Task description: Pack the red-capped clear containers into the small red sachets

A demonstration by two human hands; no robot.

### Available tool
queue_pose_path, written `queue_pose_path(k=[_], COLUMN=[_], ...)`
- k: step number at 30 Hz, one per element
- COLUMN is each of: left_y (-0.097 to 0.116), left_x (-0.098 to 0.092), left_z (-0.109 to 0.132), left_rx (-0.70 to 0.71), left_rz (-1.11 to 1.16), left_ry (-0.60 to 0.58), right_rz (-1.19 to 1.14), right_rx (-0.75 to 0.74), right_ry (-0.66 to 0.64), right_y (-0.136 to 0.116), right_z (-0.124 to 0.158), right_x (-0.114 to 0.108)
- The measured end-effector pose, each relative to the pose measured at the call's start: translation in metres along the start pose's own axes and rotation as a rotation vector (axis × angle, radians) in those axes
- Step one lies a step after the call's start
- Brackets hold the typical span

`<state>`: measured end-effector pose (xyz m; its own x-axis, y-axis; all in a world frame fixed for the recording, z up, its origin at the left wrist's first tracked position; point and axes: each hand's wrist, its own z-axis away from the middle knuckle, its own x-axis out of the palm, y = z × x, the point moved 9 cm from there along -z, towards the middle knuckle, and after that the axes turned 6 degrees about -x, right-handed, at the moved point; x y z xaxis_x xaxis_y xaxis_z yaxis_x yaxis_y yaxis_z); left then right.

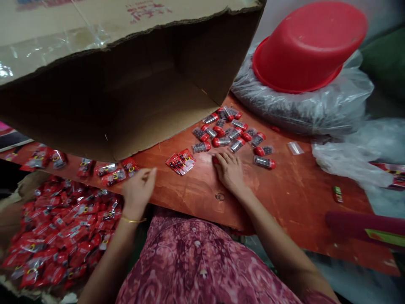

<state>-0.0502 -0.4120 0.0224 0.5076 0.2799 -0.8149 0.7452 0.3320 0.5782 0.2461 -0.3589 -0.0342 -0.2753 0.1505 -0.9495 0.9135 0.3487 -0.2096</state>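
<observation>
At the lower left, a heap of glossy red packets (69, 228) fills a container beside the reddish-brown wooden table (190, 198). More red packets with yellow-and-black print (114, 177) lie along the table's edge, under the mouth of a large brown cardboard box (158, 105). Next comes the left hand (138, 190), blurred, its fingers curled inward; whether anything is inside them I cannot tell.

Between the two hands, slightly beyond them, lies a small fan of red printed cards (183, 161) on the bare wood. The fan spreads crosswise, rightward of the left hand and leftward of the right; the left hand looks the nearer.

The right hand (230, 173) rests on the table with bent fingers, a bit of red showing at their tips; whether they grasp it is unclear. Just beyond and to its right lie short clear plastic tubes with red caps and dark contents (236, 145), their long axes pointing various ways. Farther right, an upturned red plastic tub (316, 50) sits on a clear plastic sack (291, 109).
</observation>
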Motion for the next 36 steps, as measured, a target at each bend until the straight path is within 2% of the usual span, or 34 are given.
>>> queue_pose_path(k=[2,4,7,9,11,14,18,21,24,26,28,30,33,36], left_y=[0.042,0.071,0.083,0.081,0.078,0.075,0.080,0.095,0.109,0.109,0.099,0.089,0.086,0.085], left_x=[0.030,0.061,0.100,0.113,0.117,0.112,0.096,0.083,0.073,0.070,0.075,0.092,0.115,0.121], left_z=[0.005,0.003,-0.009,-0.015,-0.016,-0.012,-0.005,0.004,0.014,0.015,0.012,0.014,0.027,0.037], left_rx=[0.183,0.309,0.341,0.337,0.344,0.353,0.370,0.418,0.461,0.402,0.228,0.013,-0.238,-0.405], left_rz=[0.147,0.135,0.020,-0.040,-0.065,-0.068,-0.096,-0.060,0.048,0.201,0.436,0.680,0.939,1.070], left_ry=[-0.066,-0.121,-0.206,-0.242,-0.252,-0.219,-0.113,-0.061,-0.072,-0.105,-0.195,-0.386,-0.640,-0.702], right_rz=[0.030,0.044,0.037,0.015,-0.011,-0.062,-0.346,-0.756,-1.104,-1.172,-1.172,-1.162,-1.132,-1.101], right_rx=[0.041,0.087,0.119,0.119,0.123,0.115,0.059,0.181,0.289,0.297,0.306,0.312,0.305,0.279], right_ry=[0.019,0.063,0.137,0.185,0.234,0.314,0.374,0.279,0.197,0.209,0.237,0.253,0.256,0.241], right_y=[0.005,0.008,0.009,0.007,0.004,-0.008,-0.034,-0.043,-0.052,-0.054,-0.051,-0.048,-0.047,-0.052], right_z=[0.013,0.026,0.043,0.050,0.054,0.050,0.028,0.007,-0.010,-0.015,-0.014,-0.010,-0.002,0.003], right_x=[-0.002,-0.006,-0.011,-0.017,-0.025,-0.043,-0.058,-0.037,-0.010,-0.006,-0.007,-0.009,-0.012,-0.011])
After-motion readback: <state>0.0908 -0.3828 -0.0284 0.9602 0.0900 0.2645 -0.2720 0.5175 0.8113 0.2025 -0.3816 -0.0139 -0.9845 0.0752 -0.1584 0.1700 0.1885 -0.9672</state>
